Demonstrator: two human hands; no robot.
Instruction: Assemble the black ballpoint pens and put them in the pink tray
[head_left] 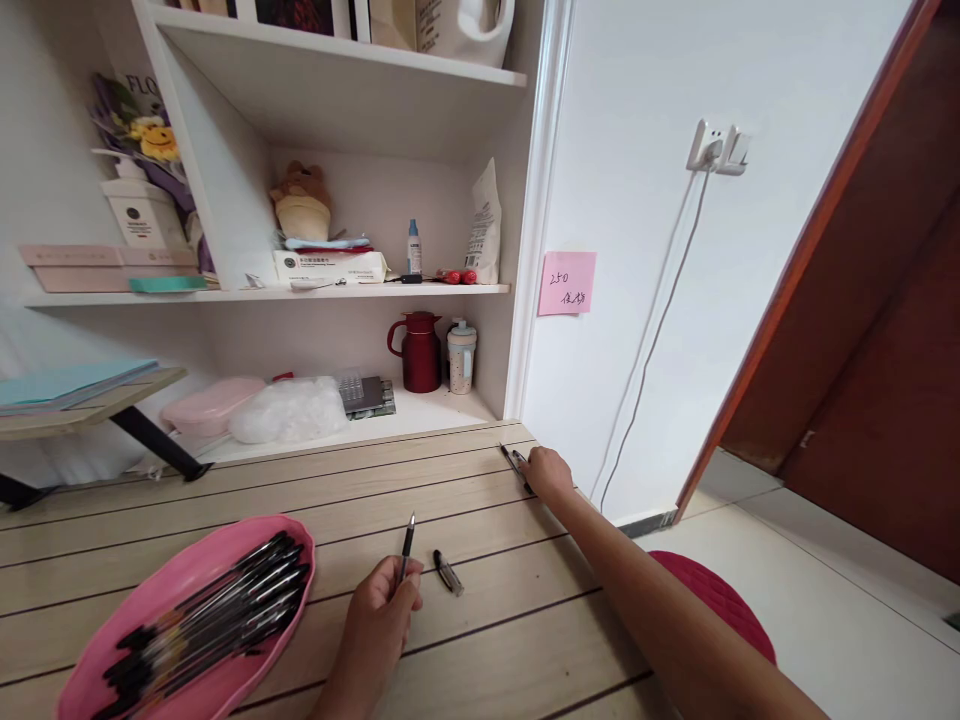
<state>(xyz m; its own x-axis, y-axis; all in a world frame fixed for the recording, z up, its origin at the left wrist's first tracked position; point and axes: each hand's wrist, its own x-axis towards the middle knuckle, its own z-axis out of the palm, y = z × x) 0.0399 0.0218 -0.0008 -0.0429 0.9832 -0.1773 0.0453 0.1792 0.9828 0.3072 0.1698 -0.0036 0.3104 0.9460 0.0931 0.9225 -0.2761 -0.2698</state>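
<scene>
My left hand [379, 610] is closed around a black pen [407, 540], whose bare tip points up and away from me. Just right of it, a short pen cap [448, 573], dark at one end and clear at the other, lies on the wooden table [510, 580]. At the table's far right corner, my right hand [549, 472] has its fingers closed at a couple of dark pens [514, 465] lying side by side; its fingertips are partly hidden. A pink oval tray [296, 610] holding several black pens [225, 610] stands to the left.
White shelves [360, 292] rise behind the table, holding a red jug [421, 352], a cup [461, 357] and a plastic bag [289, 410]. A small raised stand [142, 385] is at the left. A red stool [712, 600] stands beyond the right edge, below a hanging cable [660, 310].
</scene>
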